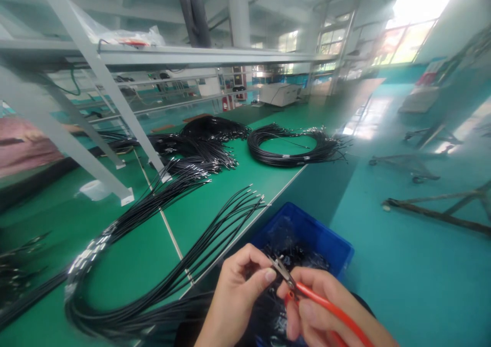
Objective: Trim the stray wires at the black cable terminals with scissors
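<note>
My right hand [318, 306] grips red-handled pliers [326, 304], its fingers around the handles. The steel jaws point up and left, right at the fingertips of my left hand [241, 291]. Thumb and forefinger of that left hand are pinched on the end of what looks like a black cable, mostly hidden by the fingers. Under both hands sits a blue plastic bin [337, 247] with dark pieces and clear plastic in it. A bent bundle of black cables [153, 301] with metal tips lies on the green table to the left.
A coiled bundle of black cables [264, 155] lies farther along the green table [230, 204]. Behind it is a heap of more black cables [215, 127]. White shelf posts [111, 86] stand on the left, near a white roll [94, 189]. Another person's arm [30, 132] shows at far left.
</note>
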Demonstrator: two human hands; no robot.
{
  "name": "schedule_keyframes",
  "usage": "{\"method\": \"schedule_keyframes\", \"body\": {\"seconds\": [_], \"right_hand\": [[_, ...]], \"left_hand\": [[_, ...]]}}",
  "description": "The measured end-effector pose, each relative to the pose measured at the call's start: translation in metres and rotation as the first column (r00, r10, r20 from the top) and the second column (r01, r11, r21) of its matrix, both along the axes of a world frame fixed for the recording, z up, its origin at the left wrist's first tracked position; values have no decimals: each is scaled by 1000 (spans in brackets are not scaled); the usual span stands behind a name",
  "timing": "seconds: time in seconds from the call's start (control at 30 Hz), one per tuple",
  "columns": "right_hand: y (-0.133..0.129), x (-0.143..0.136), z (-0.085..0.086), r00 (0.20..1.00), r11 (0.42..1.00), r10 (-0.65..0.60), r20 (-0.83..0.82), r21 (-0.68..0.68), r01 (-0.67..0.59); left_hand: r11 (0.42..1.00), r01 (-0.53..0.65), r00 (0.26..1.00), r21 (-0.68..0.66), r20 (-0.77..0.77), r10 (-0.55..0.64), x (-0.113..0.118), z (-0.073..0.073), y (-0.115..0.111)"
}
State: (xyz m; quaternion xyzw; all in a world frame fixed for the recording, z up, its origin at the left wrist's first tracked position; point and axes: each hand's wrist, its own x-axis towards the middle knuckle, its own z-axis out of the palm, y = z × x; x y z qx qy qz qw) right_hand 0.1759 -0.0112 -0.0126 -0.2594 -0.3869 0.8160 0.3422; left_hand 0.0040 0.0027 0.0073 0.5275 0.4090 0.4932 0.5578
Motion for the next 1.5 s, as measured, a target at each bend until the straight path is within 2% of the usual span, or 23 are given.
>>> {"method": "schedule_keyframes", "body": {"seconds": [0.23, 0.33, 0.47, 0.57, 0.67, 0.73, 0.8, 0.87, 0.9, 1.03, 1.1, 1.2, 1.3, 1.37, 1.43, 1.5], "right_hand": [[1, 1, 4, 999, 1000, 19, -30, -18, -20], [1, 0, 11, 996, 1000, 5, 88, -11, -4], [-2, -3, 14, 941, 999, -42, 337, 13, 40], [-5, -3, 12, 925, 993, -97, 368, 96, 66], [-6, -2, 11, 933, 988, -135, 333, 121, 100], [-4, -3, 11, 910, 956, -285, 302, 165, 244], [0, -6, 13, 834, 862, -497, 239, 244, 444], [5, -12, 14, 778, 779, -613, 141, 277, 563], [7, -15, 15, 784, 774, -615, 91, 260, 577], [15, -23, 18, 893, 880, -442, -82, 150, 450], [17, -26, 19, 912, 902, -399, -93, 140, 408], [16, -30, 18, 890, 878, -455, 29, 181, 443], [12, -37, 13, 761, 773, -612, 213, 363, 520], [10, -40, 8, 688, 723, -669, 281, 461, 515], [8, -41, 4, 716, 739, -647, 263, 449, 503], [7, -38, 2, 788, 775, -598, 144, 353, 524]], "left_hand": [[998, -18, 999, 63, -38, 20, -1, 0, -2], [996, -25, 997, 87, -73, 32, -1, -2, -2], [997, -32, 995, 73, -87, 38, -2, -6, -1], [998, -38, 996, 45, -82, 42, -3, -8, 0], [999, -41, 999, -7, -34, 41, -4, -7, 0], [998, -33, 999, -61, 19, 34, -3, -6, 0], [995, -6, 997, -104, 74, 13, -2, -4, 0], [992, 39, 992, -121, 123, -24, 0, -3, -1], [990, 62, 988, -129, 147, -43, 1, -3, -1], [970, 181, 964, -163, 226, -142, 1, -4, -4], [958, 230, 954, -169, 234, -188, -1, -5, -5], [961, 221, 963, -168, 196, -187, -2, -6, -5], [972, 162, 983, -172, 119, -143, 0, -8, -5], [971, 136, 988, -195, 94, -119, 0, -9, -4], [970, 127, 989, -207, 104, -108, 0, -9, -4], [973, 128, 987, -194, 117, -107, 0, -8, -3]]}}
